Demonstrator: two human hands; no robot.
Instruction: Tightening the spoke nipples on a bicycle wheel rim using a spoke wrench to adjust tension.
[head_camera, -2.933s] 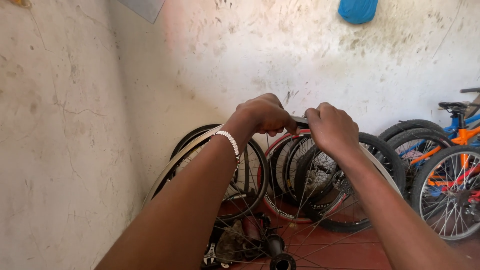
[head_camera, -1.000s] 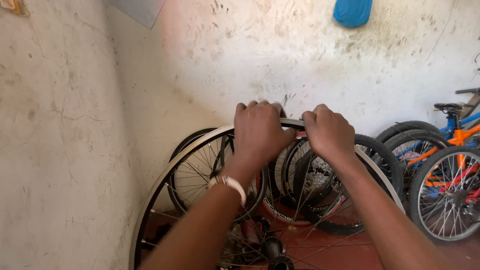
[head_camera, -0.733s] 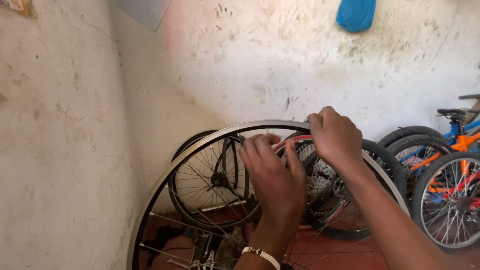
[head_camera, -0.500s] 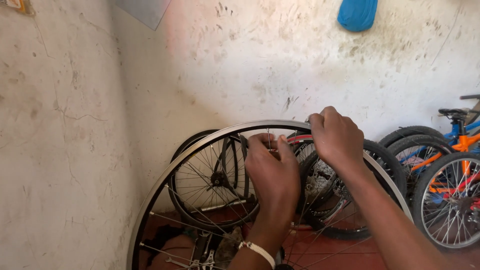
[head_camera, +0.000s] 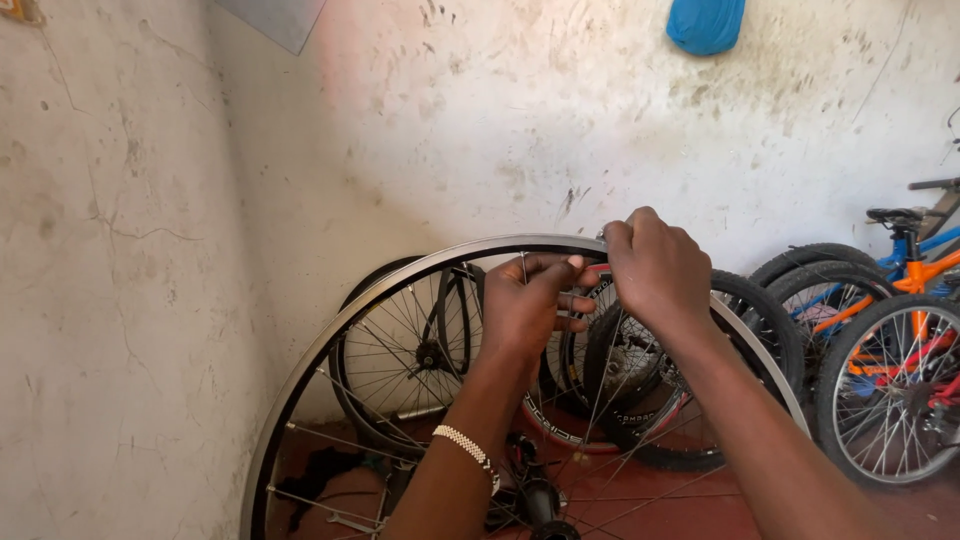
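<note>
A large silver bicycle wheel rim (head_camera: 400, 285) with thin spokes stands upright in front of me, its hub (head_camera: 540, 500) low in the view. My right hand (head_camera: 655, 270) is closed over the top of the rim. My left hand (head_camera: 530, 305), with a beaded bracelet on the wrist, reaches up inside the rim and pinches a spoke (head_camera: 524, 268) just under it, next to my right fingers. A small red piece shows between the two hands; what it is cannot be told.
Several spare wheels and tyres (head_camera: 420, 350) lean against the stained white wall behind the rim. Bicycles, one orange and blue (head_camera: 900, 300), stand at the right. A blue object (head_camera: 705, 22) hangs high on the wall. The floor is red.
My left hand left the top of the rim, dropped inside the wheel and came back up to pinch a spoke under the rim. My right hand stayed on the rim.
</note>
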